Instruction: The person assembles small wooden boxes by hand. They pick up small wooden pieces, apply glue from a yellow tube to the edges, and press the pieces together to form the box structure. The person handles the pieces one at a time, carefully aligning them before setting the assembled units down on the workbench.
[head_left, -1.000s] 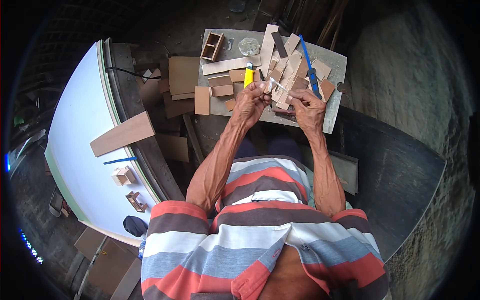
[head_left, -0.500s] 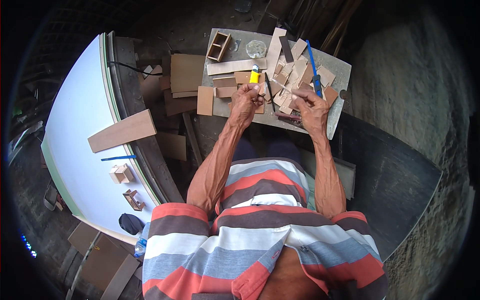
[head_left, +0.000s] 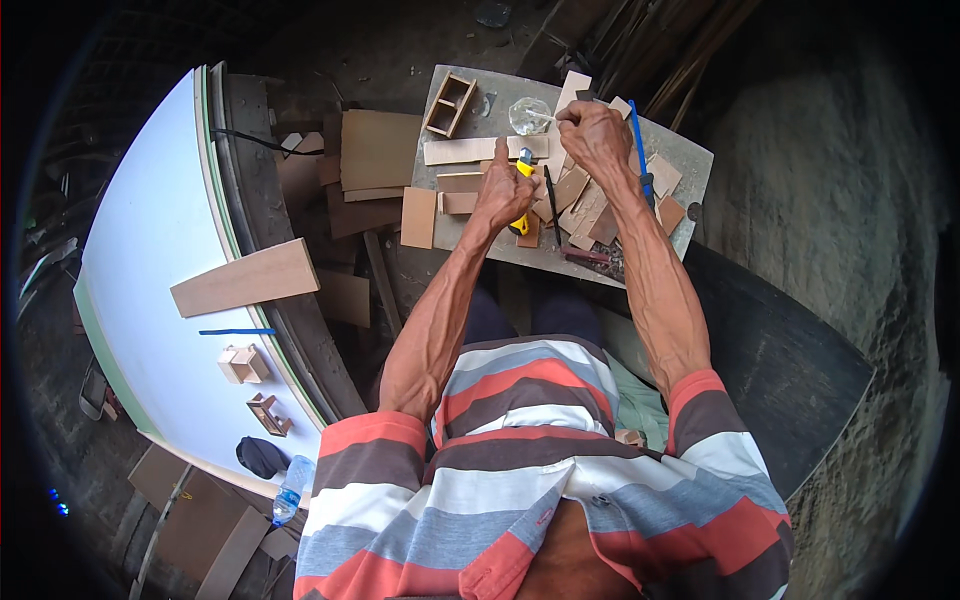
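Note:
My left hand [head_left: 503, 193] is over the near middle of the small worktable, closed around a yellow utility knife [head_left: 524, 170] with its index finger stretched out. The knife's metal end points away from me. My right hand [head_left: 597, 137], farther out, pinches a thin pale stick [head_left: 540, 116]. The stick's tip is at a clear glass dish [head_left: 527, 104]; I cannot tell whether it touches what is inside. Below my left hand lie thin wooden strips, and a pale flat strip [head_left: 465, 151] rests just beyond them.
A small two-compartment wooden frame [head_left: 450, 104] stands at the worktable's [head_left: 690, 135] far left corner. Wood offcuts [head_left: 575, 190] are piled on its right, beside a blue hacksaw-like tool [head_left: 637, 140]. Left of me, a white board [head_left: 165, 235] carries a plank [head_left: 245, 278] and a plastic bottle [head_left: 292, 490].
My right hand has moved away from me and left, carrying the stick to the glass dish. My left hand keeps the knife, now turned in the grip, and its index finger has stretched out.

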